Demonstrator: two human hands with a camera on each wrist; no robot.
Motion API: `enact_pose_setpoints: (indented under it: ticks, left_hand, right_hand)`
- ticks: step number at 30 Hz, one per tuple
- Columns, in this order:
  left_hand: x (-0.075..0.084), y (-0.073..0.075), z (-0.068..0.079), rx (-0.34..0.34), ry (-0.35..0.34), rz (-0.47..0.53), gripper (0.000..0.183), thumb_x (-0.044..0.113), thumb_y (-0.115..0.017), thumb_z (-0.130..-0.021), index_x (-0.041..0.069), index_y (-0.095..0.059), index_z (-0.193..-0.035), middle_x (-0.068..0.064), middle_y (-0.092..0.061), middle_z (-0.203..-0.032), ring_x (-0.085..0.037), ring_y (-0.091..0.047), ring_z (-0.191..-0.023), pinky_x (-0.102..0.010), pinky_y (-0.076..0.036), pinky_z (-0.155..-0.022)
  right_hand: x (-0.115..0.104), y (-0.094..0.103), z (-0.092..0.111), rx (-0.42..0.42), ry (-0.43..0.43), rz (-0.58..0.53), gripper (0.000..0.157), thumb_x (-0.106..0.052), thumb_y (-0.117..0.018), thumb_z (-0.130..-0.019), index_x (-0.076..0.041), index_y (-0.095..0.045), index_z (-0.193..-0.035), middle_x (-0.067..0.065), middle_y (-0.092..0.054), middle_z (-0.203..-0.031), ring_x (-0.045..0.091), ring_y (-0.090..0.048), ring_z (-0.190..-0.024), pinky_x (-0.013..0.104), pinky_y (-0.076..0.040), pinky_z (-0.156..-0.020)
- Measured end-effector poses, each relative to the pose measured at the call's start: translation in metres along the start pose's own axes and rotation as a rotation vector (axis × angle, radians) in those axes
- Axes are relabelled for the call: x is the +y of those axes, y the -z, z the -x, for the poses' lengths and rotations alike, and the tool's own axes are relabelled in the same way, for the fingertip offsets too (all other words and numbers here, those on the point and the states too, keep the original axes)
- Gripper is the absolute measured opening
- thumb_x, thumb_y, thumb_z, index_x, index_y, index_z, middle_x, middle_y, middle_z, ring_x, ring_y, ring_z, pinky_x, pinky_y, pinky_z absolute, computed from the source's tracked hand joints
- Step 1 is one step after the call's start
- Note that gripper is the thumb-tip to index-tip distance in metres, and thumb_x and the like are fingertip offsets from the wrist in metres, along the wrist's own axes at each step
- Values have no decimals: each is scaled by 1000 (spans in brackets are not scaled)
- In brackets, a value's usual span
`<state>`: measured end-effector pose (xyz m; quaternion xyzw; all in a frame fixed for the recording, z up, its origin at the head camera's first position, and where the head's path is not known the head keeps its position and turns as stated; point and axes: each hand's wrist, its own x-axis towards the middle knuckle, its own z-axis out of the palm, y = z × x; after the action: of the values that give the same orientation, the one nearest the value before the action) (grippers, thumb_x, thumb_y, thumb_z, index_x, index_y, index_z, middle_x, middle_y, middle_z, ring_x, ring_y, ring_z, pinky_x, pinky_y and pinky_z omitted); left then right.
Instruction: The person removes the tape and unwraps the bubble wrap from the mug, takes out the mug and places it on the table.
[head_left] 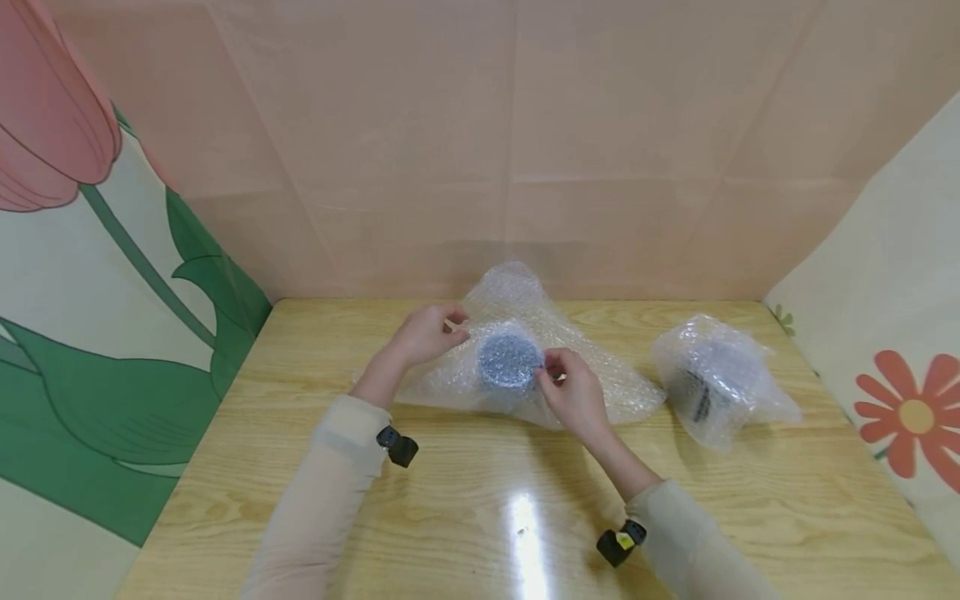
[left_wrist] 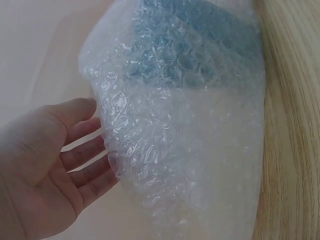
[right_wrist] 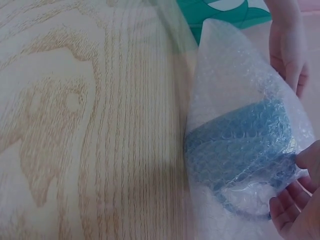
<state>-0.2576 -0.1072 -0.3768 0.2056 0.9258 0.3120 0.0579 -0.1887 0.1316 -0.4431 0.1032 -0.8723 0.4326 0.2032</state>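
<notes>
A blue mug (right_wrist: 240, 130), round in the head view and with a loop like a handle in the right wrist view, lies inside a sheet of bubble wrap (head_left: 600, 375) on the table. My right hand (head_left: 576, 390) is at the mug's right side, thumb and fingers pinching the wrap there. On the left, my left hand (head_left: 427, 333) has its fingers loosely bent, and its fingertips (left_wrist: 102, 182) reach the edge of the wrap. The mug shows only blurred through the bubbles.
To the right on the table (head_left: 465, 508) stands another bubble-wrapped bundle (head_left: 716, 375) with dark markings inside. A pink backdrop (head_left: 510, 150) rises right behind the table. Flower-printed panels (head_left: 915, 333) flank both sides.
</notes>
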Motion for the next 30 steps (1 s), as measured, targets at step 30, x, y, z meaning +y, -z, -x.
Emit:
enact_pose_setpoints:
  ticks: [30]
  left_hand:
    - [19,-8,-1,-192,-87,18,52,18,-66,-84,2,-49,-130,-16,-53,-129,-31,-57,-110,-35,-49,-91]
  right_hand:
    - [6,11,21,-73,93,66,12,-1,-70,-74,-5,-60,-80,2,-60,-70,15,-57,-66,28,-52,-60]
